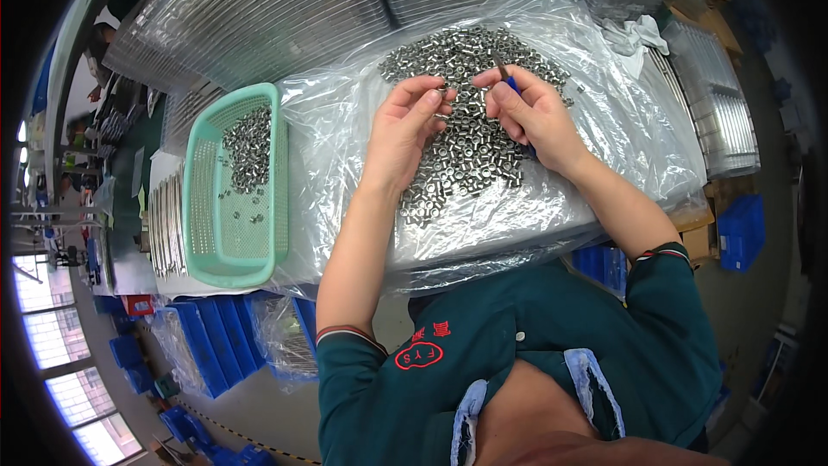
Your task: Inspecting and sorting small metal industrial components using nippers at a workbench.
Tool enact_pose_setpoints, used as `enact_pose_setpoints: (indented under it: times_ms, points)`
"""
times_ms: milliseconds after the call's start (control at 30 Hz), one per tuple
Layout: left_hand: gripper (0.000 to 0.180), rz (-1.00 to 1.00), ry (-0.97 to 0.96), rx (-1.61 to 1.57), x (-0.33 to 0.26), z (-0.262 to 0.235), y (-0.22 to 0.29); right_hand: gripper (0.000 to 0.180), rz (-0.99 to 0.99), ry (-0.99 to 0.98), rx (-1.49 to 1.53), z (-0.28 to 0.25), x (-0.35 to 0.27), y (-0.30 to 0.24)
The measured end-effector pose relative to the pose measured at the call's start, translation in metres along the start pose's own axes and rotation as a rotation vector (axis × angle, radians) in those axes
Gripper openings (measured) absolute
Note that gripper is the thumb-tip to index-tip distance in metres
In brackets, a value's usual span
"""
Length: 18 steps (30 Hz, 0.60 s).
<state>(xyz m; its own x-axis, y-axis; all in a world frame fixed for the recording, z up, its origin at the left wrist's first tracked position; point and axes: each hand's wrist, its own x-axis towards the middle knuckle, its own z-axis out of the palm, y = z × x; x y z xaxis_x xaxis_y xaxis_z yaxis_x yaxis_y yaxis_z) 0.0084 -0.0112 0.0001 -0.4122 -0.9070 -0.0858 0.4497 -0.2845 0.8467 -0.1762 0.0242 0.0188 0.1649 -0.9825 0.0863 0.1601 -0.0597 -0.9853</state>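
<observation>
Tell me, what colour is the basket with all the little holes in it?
The basket is pale mint green, seen best in the head view, left of the hands.

small metal nuts (470, 134) | silvery, heaped on clear plastic sheet | slim blue-handled tool (504, 72) | tilted

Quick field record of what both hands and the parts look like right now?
left hand: pinching a small metal piece over the pile
right hand: gripping a thin tool with blue handle
pile of small metal parts: spread on clear plastic sheet
green basket: left of the sheet, some parts inside
</observation>
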Motion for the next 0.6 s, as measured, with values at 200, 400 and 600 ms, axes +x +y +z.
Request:
enact_pose_setpoints:
  times_ms: [200, 400, 600]
  points:
    - [0.028, 0.105, -0.007, 0.177, -0.001, 0.008, 0.001, 0.023, 0.265, -0.003, 0.249, 0.001, 0.002, 0.003]
    - [0.034, 0.275, 0.002, 0.36, -0.004, 0.013, -0.003, 0.022, 0.351, -0.071, 0.331, 0.001, 0.004, 0.005]
    - [0.038, 0.635, 0.066, 0.917, -0.005, 0.016, -0.011, 0.018, 0.458, -0.126, 0.393, -0.002, 0.005, 0.011]
